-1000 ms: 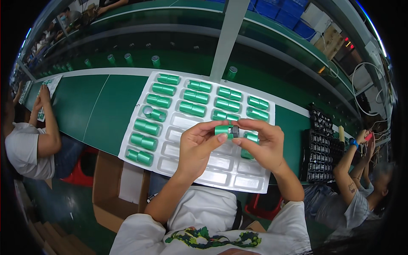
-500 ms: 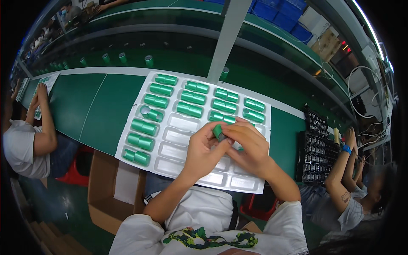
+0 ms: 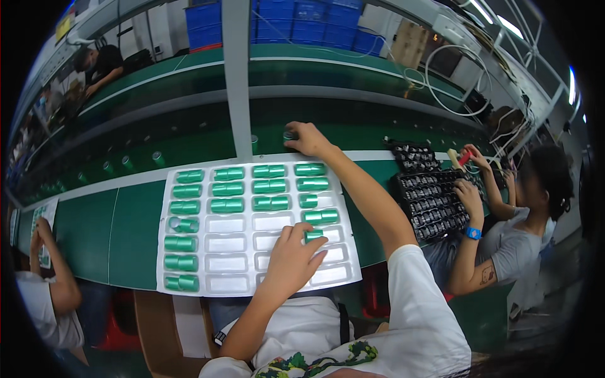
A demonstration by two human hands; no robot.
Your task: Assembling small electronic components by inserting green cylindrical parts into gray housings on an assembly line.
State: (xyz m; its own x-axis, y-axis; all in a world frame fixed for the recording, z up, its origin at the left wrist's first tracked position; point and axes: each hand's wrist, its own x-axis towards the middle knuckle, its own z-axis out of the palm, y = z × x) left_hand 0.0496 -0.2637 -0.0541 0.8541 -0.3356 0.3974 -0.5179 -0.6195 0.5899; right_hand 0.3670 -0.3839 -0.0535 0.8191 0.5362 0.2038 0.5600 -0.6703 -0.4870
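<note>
My right hand (image 3: 307, 140) reaches far forward over the dark green conveyor belt, its fingers closed around a small green cylinder with a grey end (image 3: 288, 136). Nearer to me, my left hand (image 3: 293, 257) hovers low over a white moulded tray (image 3: 227, 283). Its thumb and fingers are apart, and its fingertips are beside a short shiny green cylinder (image 3: 313, 235) lying in a right-column pocket; whether they touch it is unclear. Green cylinders, mostly end to end in pairs, fill the left column and the far rows. One left-column piece (image 3: 176, 223) shows its round grey end.
Beyond the tray rises a metal post (image 3: 238, 94), with another cylinder (image 3: 254, 142) beside it on the belt. A co-worker at right handles black parts in a black rack (image 3: 428, 205). An open cardboard box (image 3: 154, 327) stands below left; another person's arms (image 3: 53, 271) are farther left.
My hands have parted: the right has stretched forward to a cylinder on the belt, the left has lowered to the tray's right side. The view has swung right.
</note>
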